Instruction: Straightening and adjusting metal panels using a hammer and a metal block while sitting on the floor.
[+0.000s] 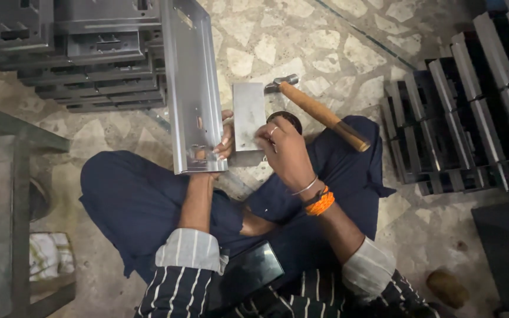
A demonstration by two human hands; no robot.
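I sit cross-legged on a stone-chip floor. My left hand [224, 140] grips the near end of a long grey sheet-metal channel [191, 88] that leans away from me. My right hand [284, 150] presses its fingers on a smaller flat metal piece [248, 115] set against the channel's right side. A dark round object [287, 118] shows just behind my right hand. A hammer [319, 111] with a wooden handle rests on my right knee, its steel head on the floor.
Stacks of punched grey metal parts [89, 59] lie at the upper left. Rows of dark metal brackets [466, 112] stand at the right. A metal frame [13, 176] is at the left. A dark phone-like slab [248, 271] rests in my lap.
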